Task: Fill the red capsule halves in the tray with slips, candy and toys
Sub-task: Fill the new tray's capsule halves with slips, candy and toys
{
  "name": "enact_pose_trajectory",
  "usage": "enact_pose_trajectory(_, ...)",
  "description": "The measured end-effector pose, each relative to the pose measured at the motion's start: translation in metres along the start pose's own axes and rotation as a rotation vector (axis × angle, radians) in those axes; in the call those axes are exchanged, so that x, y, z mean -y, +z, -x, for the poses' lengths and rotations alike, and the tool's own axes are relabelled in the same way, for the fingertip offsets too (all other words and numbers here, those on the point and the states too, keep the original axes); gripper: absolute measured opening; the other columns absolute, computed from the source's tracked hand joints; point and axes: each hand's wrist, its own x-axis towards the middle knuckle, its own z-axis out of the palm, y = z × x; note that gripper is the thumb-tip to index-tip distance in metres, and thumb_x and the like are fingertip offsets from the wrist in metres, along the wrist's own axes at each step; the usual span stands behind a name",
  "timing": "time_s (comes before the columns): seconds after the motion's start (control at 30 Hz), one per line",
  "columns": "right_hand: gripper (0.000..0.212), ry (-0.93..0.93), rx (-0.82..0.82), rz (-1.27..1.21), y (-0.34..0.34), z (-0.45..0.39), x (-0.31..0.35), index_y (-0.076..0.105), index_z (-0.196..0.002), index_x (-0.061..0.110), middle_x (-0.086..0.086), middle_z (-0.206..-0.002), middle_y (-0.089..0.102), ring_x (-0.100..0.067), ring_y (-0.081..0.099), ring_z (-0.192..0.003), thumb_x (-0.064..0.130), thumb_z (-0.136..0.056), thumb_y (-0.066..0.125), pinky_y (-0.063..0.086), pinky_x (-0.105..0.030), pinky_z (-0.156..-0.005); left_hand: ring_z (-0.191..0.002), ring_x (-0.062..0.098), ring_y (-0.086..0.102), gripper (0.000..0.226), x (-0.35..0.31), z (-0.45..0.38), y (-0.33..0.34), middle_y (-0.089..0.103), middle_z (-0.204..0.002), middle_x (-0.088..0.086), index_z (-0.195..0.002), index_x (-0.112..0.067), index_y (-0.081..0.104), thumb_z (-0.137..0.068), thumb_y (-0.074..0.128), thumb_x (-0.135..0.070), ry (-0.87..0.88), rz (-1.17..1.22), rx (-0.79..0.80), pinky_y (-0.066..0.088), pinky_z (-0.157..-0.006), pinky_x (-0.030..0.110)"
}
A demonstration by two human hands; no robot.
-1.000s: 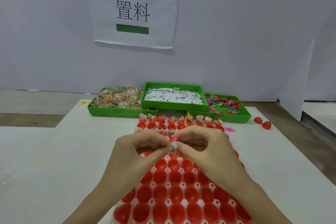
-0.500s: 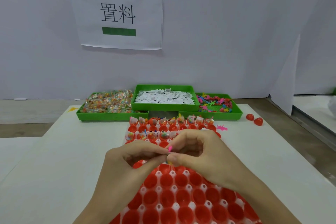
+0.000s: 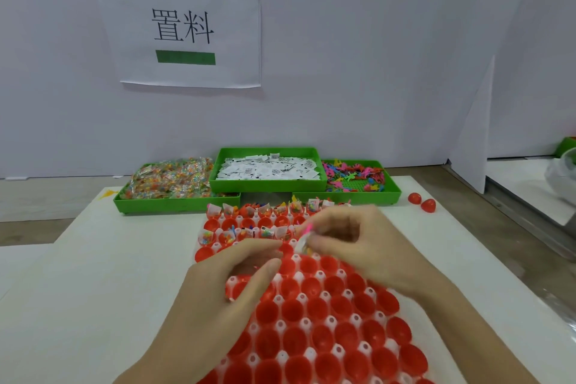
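Note:
A white tray (image 3: pixel 282 325) of red capsule halves (image 3: pixel 318 305) lies in front of me. Its far rows hold slips, candy and toys (image 3: pixel 268 231); the near halves are bare. My right hand (image 3: pixel 358 246) hovers over the tray's far right part and pinches a small bundle (image 3: pixel 304 238) of a pink toy, a white slip and a clear wrapper at its fingertips. My left hand (image 3: pixel 230 284) lies over the tray's left part with index finger and thumb stretched toward the bundle, apart from it and holding nothing.
Three green bins stand behind the tray: wrapped candy (image 3: pixel 168 184) on the left, white slips (image 3: pixel 268 170) in the middle, coloured toys (image 3: pixel 355 176) on the right. Two loose red halves (image 3: pixel 421 201) lie on the white table to the right. A white wall with a paper sign rises behind.
Both hands pinched the bundle together before. Now the left hand has let go and drawn back down and left, while the right hand keeps the bundle near the filled rows.

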Motion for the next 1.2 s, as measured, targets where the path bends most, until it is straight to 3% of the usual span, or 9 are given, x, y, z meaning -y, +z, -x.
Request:
enact_pose_trajectory(0.17,0.013,0.086,-0.403,0.157,-0.053,-0.008,-0.038,0.078,-0.099,0.018,0.003,-0.086,0.079,-0.012,0.075,-0.084,0.009,-0.089,0.077,0.061,-0.027,-0.083,-0.126,-0.016,0.045,0.054,-0.017,-0.012,0.011,0.058,-0.129,-0.036,-0.13,-0.043,0.064,-0.093,0.038,-0.072,0.139,-0.394,0.376,0.036,-0.107,0.009)
enact_pose_trajectory(0.27,0.011,0.133,-0.436,0.294,-0.058,-0.011,-0.058,0.077,-0.098,0.016,0.005,-0.086,0.077,-0.005,0.072,-0.081,0.011,-0.089,0.077,0.061,-0.026,-0.081,-0.136,-0.013,0.031,0.065,-0.028,-0.025,0.036,0.043,-0.151,-0.027,-0.152,-0.038,0.042,-0.098,0.033,-0.073,0.249,-0.53,0.619,0.021,-0.112,0.008)
enact_pose_trajectory(0.37,0.01,0.149,-0.391,0.392,-0.055,-0.013,-0.069,0.077,-0.097,0.013,0.003,-0.087,0.075,-0.005,0.07,-0.081,0.009,-0.088,0.077,0.06,-0.029,-0.082,-0.151,0.008,0.021,0.071,-0.034,-0.044,0.068,0.027,-0.167,-0.009,-0.162,-0.023,0.026,-0.104,0.032,-0.064,0.372,-0.68,0.72,0.018,-0.122,0.021)
enact_pose_trajectory(0.47,0.011,0.172,-0.313,0.427,-0.056,-0.012,-0.071,0.077,-0.098,0.011,0.003,-0.088,0.077,-0.01,0.072,-0.085,0.007,-0.087,0.078,0.06,-0.031,-0.084,-0.155,0.02,0.02,0.071,-0.035,-0.06,0.093,0.025,-0.168,0.005,-0.161,-0.01,0.024,-0.107,0.029,-0.057,0.386,-0.801,0.736,0.016,-0.127,0.034)
enact_pose_trajectory(0.67,0.01,0.157,-0.211,0.542,-0.056,-0.012,-0.071,0.076,-0.095,0.016,0.01,-0.084,0.074,0.002,0.068,-0.08,0.009,-0.088,0.077,0.053,-0.012,-0.073,-0.145,0.027,0.036,0.07,-0.021,-0.07,0.109,0.043,-0.156,0.01,-0.153,-0.005,0.038,-0.108,0.023,-0.057,0.342,-0.903,0.714,0.027,-0.12,0.038)
enact_pose_trajectory(0.87,0.005,0.186,-0.228,0.654,-0.051,-0.013,-0.069,0.077,-0.093,0.02,0.009,-0.095,0.061,-0.004,0.064,-0.078,0.017,-0.089,0.077,0.055,-0.018,-0.073,-0.158,0.02,0.015,0.075,-0.013,-0.069,0.107,0.021,-0.17,0.009,-0.162,-0.007,0.022,-0.108,0.02,-0.059,0.329,-0.882,0.767,0.008,-0.127,0.035)
enact_pose_trajectory(1.13,0.011,0.183,-0.223,0.606,-0.052,-0.014,-0.072,0.083,-0.087,0.021,0.019,-0.066,0.061,0.012,0.063,-0.072,0.026,-0.091,0.075,0.046,-0.006,-0.061,-0.158,0.021,0.015,0.075,-0.01,-0.072,0.108,0.021,-0.17,0.009,-0.162,-0.007,0.023,-0.107,0.02,-0.059,0.331,-0.863,0.771,0.008,-0.127,0.035)
enact_pose_trajectory(1.2,0.009,0.175,-0.265,0.569,-0.051,-0.015,-0.074,0.082,-0.079,0.025,0.016,-0.065,0.067,0.008,0.064,-0.073,0.028,-0.087,0.079,0.049,-0.009,-0.061,-0.158,0.021,0.016,0.075,-0.009,-0.073,0.109,0.022,-0.17,0.009,-0.161,-0.007,0.024,-0.107,0.02,-0.059,0.341,-0.87,0.769,0.009,-0.127,0.036)
